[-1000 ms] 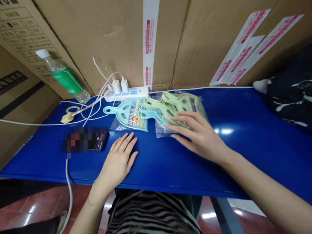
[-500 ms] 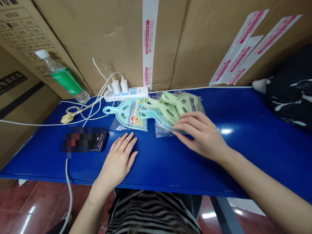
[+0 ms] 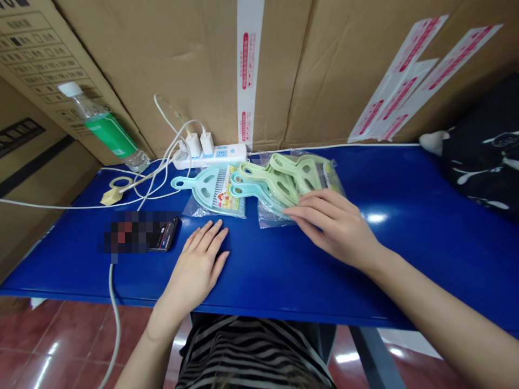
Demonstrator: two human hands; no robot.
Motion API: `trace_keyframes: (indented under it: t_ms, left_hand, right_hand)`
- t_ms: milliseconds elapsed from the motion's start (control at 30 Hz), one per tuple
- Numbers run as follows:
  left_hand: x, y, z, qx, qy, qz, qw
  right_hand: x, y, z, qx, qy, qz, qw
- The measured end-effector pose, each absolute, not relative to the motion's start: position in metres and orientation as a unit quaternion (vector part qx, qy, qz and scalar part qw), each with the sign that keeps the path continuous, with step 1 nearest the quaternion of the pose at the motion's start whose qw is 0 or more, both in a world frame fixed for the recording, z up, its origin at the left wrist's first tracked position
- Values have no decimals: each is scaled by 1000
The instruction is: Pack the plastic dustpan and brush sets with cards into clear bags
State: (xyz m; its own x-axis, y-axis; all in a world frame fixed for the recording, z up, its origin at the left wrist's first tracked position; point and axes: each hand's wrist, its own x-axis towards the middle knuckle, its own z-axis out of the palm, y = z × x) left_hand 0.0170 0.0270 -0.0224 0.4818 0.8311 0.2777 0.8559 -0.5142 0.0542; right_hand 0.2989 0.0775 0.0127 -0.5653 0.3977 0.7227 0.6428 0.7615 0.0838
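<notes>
The right hand (image 3: 338,229), fingers bunched, pinch uncertain, meets piled, still-bagged dustpans (image 3: 279,183); leftward, another bagged blue dustpan (image 3: 205,188) lies beyond the flat left hand (image 3: 200,262).

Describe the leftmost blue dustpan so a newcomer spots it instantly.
On the blue table, find the white power strip at the back. In front of it lies the light-blue dustpan, its handle pointing left. Unlike the heap of green and blue dustpans to its right, it clearly shows bristles.
</notes>
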Motion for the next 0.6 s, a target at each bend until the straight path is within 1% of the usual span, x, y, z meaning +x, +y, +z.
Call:
trace_keyframes:
  t_ms: [300, 600]
  left_hand:
    - [17, 27, -22, -862, -482, -140, 66]
    - [17, 27, -22, -861, -486, -140, 56]
  right_hand:
    - [300, 77, 14, -289, -863, -176, 374]
    - [300, 78, 13, -298, -869, -187, 349]
